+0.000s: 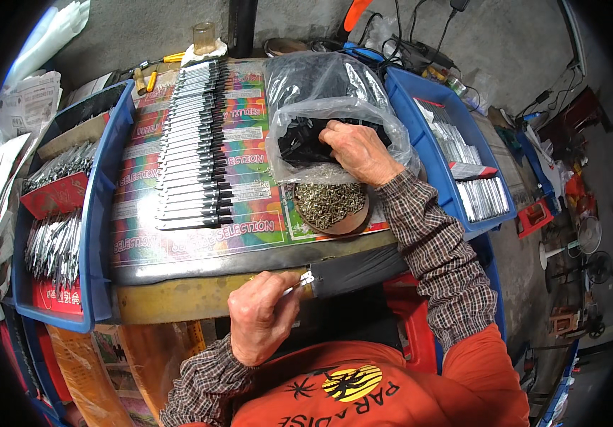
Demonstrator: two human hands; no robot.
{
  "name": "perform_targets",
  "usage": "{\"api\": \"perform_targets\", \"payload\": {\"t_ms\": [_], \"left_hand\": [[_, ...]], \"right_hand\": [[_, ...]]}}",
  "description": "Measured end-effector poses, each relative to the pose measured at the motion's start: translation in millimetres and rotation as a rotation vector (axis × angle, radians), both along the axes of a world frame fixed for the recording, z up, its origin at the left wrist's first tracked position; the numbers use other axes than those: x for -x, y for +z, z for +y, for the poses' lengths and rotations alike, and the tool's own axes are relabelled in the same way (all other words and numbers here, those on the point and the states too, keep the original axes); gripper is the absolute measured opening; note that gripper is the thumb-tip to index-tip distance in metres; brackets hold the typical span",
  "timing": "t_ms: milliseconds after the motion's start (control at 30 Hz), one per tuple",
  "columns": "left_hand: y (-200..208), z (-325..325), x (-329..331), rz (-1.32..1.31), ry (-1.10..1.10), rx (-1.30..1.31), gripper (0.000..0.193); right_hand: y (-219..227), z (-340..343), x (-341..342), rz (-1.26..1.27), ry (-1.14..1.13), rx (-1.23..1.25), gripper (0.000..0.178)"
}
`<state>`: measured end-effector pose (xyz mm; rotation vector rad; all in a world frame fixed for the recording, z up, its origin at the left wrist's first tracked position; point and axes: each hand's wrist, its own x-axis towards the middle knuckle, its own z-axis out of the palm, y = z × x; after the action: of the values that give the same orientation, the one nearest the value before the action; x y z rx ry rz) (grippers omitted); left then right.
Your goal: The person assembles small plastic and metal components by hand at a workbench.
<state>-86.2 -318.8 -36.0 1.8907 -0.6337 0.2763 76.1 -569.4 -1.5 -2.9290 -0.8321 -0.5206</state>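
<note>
My left hand is closed in front of the table's near edge. Between its thumb and fingers is a thin silvery metal strip, its flat end with small holes pointing right. My right hand reaches into the mouth of a clear plastic bag filled with black parts. Its fingers are curled in among them, and their tips are hidden. Just below the bag, a round dish holds a heap of small brass-coloured pieces. Left of the bag lies a long row of metal strips with black ends.
A blue bin with bundled metal strips stands at the left, and another blue bin with similar strips at the right. A colourful printed sheet covers the tabletop. At the back are a small cup and a yellow-handled tool.
</note>
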Motion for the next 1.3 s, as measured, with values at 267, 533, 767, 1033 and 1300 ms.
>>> {"api": "perform_targets", "payload": {"t_ms": [267, 533, 767, 1033, 1300], "left_hand": [[2.8, 0.8, 3.6, -0.026, 0.025, -0.003, 0.015], [8.7, 4.4, 10.8, -0.01, 0.015, -0.045, 0.016], [8.8, 3.6, 15.1, 0.023, 0.024, -0.007, 0.013], [9.5, -7.1, 20.4, 0.019, -0.034, -0.014, 0.014], [8.5, -15.9, 28.1, -0.001, -0.068, -0.058, 0.016]], "right_hand": [[4.1, -9.3, -1.1, 0.09, -0.093, 0.032, 0.019], [14.3, -11.0, 28.8, -0.051, -0.086, -0.297, 0.014], [31.5, 21.6, 128.6, 0.093, 0.061, -0.734, 0.025], [5.2, 21.6, 186.2, 0.289, 0.034, -0.967, 0.03], [-6.0, 31.5, 210.9, 0.483, 0.024, -1.172, 0.016]]}}
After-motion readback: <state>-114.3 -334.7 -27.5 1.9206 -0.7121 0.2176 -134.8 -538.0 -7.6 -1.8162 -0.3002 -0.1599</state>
